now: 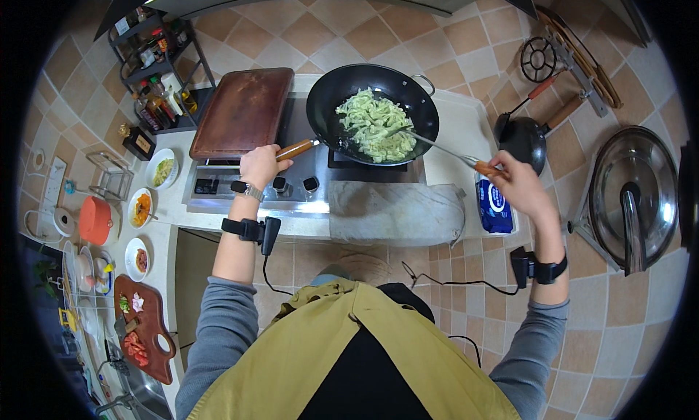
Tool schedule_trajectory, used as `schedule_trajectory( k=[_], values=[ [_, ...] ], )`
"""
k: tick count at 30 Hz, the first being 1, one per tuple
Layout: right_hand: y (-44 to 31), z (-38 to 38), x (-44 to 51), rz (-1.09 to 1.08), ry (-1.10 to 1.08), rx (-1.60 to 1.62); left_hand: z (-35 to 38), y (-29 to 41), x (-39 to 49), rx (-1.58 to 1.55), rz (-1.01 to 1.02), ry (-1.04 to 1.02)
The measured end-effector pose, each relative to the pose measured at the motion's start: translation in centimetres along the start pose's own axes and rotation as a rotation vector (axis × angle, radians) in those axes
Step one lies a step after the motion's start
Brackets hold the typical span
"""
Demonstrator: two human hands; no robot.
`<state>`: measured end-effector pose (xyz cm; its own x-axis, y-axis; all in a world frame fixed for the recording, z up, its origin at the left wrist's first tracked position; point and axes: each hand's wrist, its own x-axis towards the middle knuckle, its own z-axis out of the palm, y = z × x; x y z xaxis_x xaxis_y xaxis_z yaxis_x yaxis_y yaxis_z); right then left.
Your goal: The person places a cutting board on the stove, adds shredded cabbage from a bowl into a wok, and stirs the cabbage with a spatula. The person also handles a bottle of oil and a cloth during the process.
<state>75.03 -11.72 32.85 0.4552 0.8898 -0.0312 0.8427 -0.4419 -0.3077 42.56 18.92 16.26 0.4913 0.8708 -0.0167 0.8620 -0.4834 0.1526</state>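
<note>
A black wok [327, 100] sits over the right burner of the gas cooktop [256, 196], its far loop handle at the upper right. My left hand [265, 167] is wrapped around the wok's wooden handle [297, 149]. Shredded pale green cabbage [377, 122] lies heaped in the wok. In my right hand [517, 184] is a metal spatula [442, 148], gripped by its wooden handle. The spatula's head is partly buried in the cabbage, so its full shape is hidden.
Left of the wok, a thick wooden board [240, 114] covers part of the cooktop. A grey cloth [393, 209] drapes over the front edge. Blue wipes [494, 207] stand at right. Three food bowls [163, 168] and a cutting board [144, 327] line the left counter.
</note>
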Motion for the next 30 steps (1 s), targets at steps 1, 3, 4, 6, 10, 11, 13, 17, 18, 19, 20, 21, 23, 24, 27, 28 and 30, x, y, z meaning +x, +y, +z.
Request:
schedule_trajectory(
  k=[1,3,4,6,10,11,13,17,18,19,20,21,23,24,27,28,30],
  values=[
    [-0.4,-1.2,0.0,0.021,0.000,-0.021,0.0,0.0,0.0,-0.002,-0.001,0.001],
    [-1.1,-3.4,-0.4,-0.016,-0.009,-0.119,-0.1,0.1,0.0,-0.003,0.002,0.003],
    [-1.4,-4.2,-0.5,-0.015,-0.028,-0.167,-0.1,0.1,-0.1,-0.011,0.002,0.006],
    [-1.8,-5.0,-0.6,-0.067,-0.046,-0.212,0.0,0.0,-0.1,-0.006,0.004,0.000],
    [-1.7,-1.9,0.0,-0.051,-0.084,-0.169,0.2,-0.1,0.0,-0.012,0.009,0.009],
    [-1.5,-0.4,0.2,-0.028,-0.073,-0.143,0.3,-0.1,0.1,-0.010,0.015,0.012],
    [-1.1,2.7,1.0,-0.026,-0.026,-0.123,0.3,-0.2,0.0,-0.011,0.016,0.015],
    [0.6,5.6,2.5,-0.003,0.010,0.087,0.2,-0.2,0.0,-0.007,0.026,0.031],
    [1.4,5.1,2.8,0.046,-0.026,0.188,0.1,-0.2,0.0,-0.003,0.029,0.034],
    [2.3,4.4,3.0,0.110,-0.058,0.296,0.1,-0.2,-0.1,-0.001,0.031,0.033],
    [2.9,4.1,3.4,0.113,-0.061,0.359,0.2,-0.1,-0.1,-0.002,0.028,0.045],
    [3.3,4.1,3.8,0.053,-0.057,0.392,0.2,-0.1,-0.1,-0.002,0.025,0.045],
    [3.8,4.4,4.6,-0.007,-0.017,0.486,0.2,-0.1,-0.1,-0.013,0.012,0.042],
    [3.7,5.1,5.1,-0.017,0.021,0.461,0.3,-0.1,-0.2,-0.014,0.013,0.052],
    [2.2,8.3,7.7,0.044,0.098,0.370,0.2,0.0,-0.3,-0.022,0.011,0.053],
    [1.6,9.6,8.4,0.016,0.137,0.335,0.1,0.0,-0.3,-0.019,0.015,0.049],
    [0.2,11.7,9.9,-0.023,0.217,0.271,0.0,0.0,-0.4,-0.022,0.014,0.047]
  ],
)
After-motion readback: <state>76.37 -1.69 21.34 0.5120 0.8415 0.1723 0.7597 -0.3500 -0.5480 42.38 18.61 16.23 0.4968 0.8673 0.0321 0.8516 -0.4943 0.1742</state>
